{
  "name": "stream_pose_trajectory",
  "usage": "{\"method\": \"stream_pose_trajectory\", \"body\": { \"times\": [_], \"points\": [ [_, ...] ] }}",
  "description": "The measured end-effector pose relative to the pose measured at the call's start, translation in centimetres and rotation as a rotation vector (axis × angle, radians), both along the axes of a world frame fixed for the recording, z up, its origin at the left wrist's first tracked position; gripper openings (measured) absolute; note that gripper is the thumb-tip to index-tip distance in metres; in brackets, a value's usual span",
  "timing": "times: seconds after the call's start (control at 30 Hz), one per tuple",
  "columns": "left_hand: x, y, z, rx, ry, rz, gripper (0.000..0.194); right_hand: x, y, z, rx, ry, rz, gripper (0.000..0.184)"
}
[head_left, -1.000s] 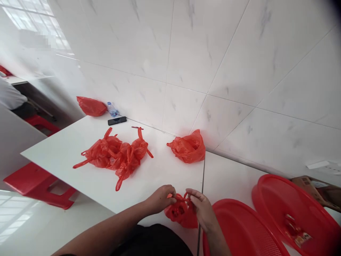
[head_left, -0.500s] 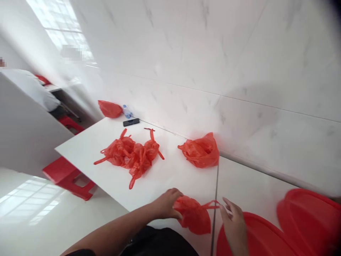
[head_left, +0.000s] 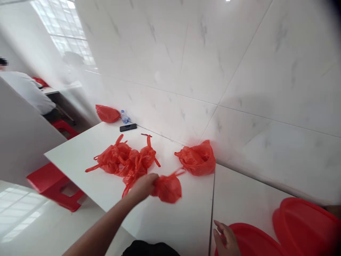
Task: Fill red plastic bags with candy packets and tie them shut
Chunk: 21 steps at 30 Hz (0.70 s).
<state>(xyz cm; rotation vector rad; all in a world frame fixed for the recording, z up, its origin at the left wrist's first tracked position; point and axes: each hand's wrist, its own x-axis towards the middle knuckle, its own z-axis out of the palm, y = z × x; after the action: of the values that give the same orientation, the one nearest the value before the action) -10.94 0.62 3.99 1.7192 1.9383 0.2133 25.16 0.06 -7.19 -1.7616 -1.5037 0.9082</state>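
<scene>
My left hand (head_left: 146, 185) is closed on a red plastic bag (head_left: 169, 189), holding it above the white table (head_left: 170, 227). The bag looks filled, and its looped handle points up to the right. Close by on the left lies a cluster of tied red plastic bags (head_left: 114, 160), their knotted ends sticking out. My right hand (head_left: 226, 239) hovers low at the right beside a red basin (head_left: 250, 238), its fingers apart and nothing in them. Against the wall rests an open, crumpled red plastic bag (head_left: 198, 160).
A second red basin (head_left: 303, 220) stands at the right. By the wall at the far end are a phone (head_left: 128, 127), a water bottle (head_left: 124, 117) and another red bag (head_left: 107, 113). A red stool (head_left: 54, 181) is left of the table; beyond a partition sits a person in white (head_left: 29, 90).
My left hand has carried the red bag left and away from me, toward the cluster. My right hand has let go of the bag's handle and dropped lower.
</scene>
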Motion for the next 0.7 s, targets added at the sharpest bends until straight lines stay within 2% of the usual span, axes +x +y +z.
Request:
{"method": "stream_pose_trajectory", "body": {
  "times": [0.07, 0.13, 0.2, 0.27, 0.37, 0.43, 0.5, 0.6, 0.7],
  "points": [
    [-3.2, -0.2, 2.3, 0.132, 0.038, 0.235, 0.027, 0.0, 0.1, 0.8, -0.007, 0.017, 0.029, 0.045],
    [-5.8, -0.3, 3.8, 0.231, 0.183, 0.387, 0.022, -0.5, 0.1, 1.5, -0.015, 0.038, 0.041, 0.044],
    [-7.7, -0.3, 4.4, 0.275, 0.292, 0.462, 0.023, -1.2, -0.1, 2.1, -0.022, 0.065, 0.044, 0.041],
    [-8.7, -0.1, 3.8, 0.271, 0.348, 0.47, 0.03, -1.9, -0.6, 2.5, -0.035, 0.084, 0.057, 0.038],
    [-8.0, 0.5, 1.4, 0.261, 0.39, 0.404, 0.047, -2.3, -1.4, 2.6, -0.024, 0.097, 0.072, 0.033],
    [-6.5, 1.0, -0.6, 0.244, 0.383, 0.326, 0.055, -1.9, -1.9, 2.7, -0.02, 0.089, 0.06, 0.03],
    [-4.4, 1.5, -2.9, 0.192, 0.332, 0.195, 0.057, -1.2, -2.4, 2.9, -0.022, 0.08, 0.043, 0.029],
    [-0.7, 1.9, -6.6, 0.016, 0.213, -0.088, 0.063, -0.2, -3.0, 3.5, -0.034, 0.086, 0.013, 0.028],
    [3.2, 1.4, -10.8, -0.229, 0.168, -0.266, 0.075, 0.1, -3.6, 3.9, -0.045, 0.098, -0.031, 0.027]
  ]
}}
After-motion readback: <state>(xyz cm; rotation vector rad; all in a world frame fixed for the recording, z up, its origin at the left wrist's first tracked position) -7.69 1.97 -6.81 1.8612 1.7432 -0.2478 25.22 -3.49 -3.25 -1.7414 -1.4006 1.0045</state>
